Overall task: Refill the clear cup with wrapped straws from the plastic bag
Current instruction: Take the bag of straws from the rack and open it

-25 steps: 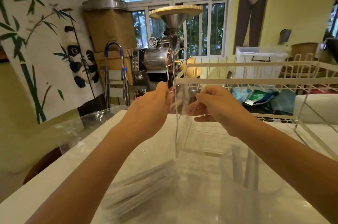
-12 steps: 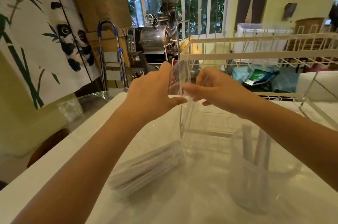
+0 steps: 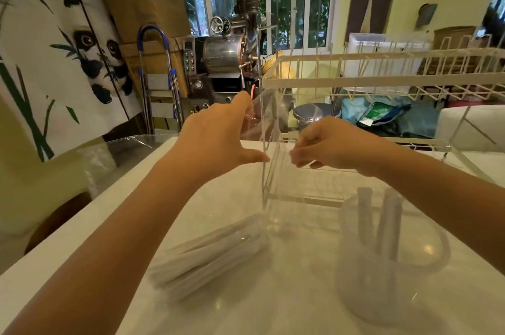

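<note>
A clear plastic bag [image 3: 257, 127] stretches up from the white table [image 3: 131, 198]; its lower end holds a bundle of wrapped straws [image 3: 213, 252] lying on the table. My left hand [image 3: 216, 140] grips the bag's upper edge on the left. My right hand [image 3: 330, 146] pinches the film on the right, fingers closed, slightly lower than the left. The clear cup [image 3: 393, 261] stands at the near right below my right forearm, with a few wrapped straws upright inside.
A clear acrylic stand [image 3: 300, 198] rises just behind the bag. A white wire dish rack [image 3: 382, 72] spans the back right. Beyond the table are a metal roasting machine [image 3: 226, 58], a folding ladder [image 3: 158, 83] and a panda wall hanging [image 3: 68, 47].
My hands have drawn apart at the bag's top, and my right hand has dropped lower and to the right. The view has tilted down, showing more of the cup and straws.
</note>
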